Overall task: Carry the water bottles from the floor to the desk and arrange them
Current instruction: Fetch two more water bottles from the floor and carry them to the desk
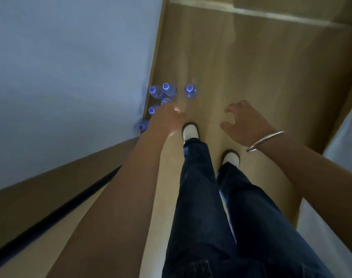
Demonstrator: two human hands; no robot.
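Reaching down toward the water bottles point(167, 91) clustered upright on the floor point(241, 67) against the white wall point(70, 67), we are lowering both hands. Our left hand point(167, 115) is hovering over the bottles nearest the wall, its fingers hidden from us; our right hand point(245, 123) is hanging empty, fingers spread, well out from the wall. We are judging it best to take the lone bottle point(190, 91) farthest from the wall first, gripping low on the body, not the cap.

left hand point(167, 115) hides bottles point(164, 101) (blurred caps)
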